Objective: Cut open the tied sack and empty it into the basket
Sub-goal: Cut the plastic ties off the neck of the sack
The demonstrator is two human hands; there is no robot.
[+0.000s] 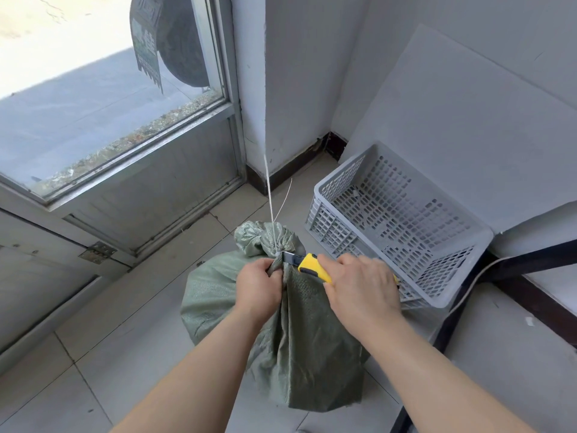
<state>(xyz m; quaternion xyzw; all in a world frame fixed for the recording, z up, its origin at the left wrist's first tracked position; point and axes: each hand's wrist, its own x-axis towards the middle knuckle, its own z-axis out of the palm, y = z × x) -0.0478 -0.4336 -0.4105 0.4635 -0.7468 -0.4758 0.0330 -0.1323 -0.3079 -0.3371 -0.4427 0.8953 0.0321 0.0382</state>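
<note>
A green woven sack stands on the tiled floor, its neck bunched and tied with white string whose loose ends stick upward. My left hand grips the sack's neck just below the tie. My right hand holds a yellow utility knife, its blade laid against the string at the knot. A grey perforated plastic basket sits to the right of the sack, tilted against a white board, with nothing visible inside it.
A metal-framed glass door fills the left side. A white wall corner with dark skirting stands behind the sack. Dark frame bars and a white cable lie at the right.
</note>
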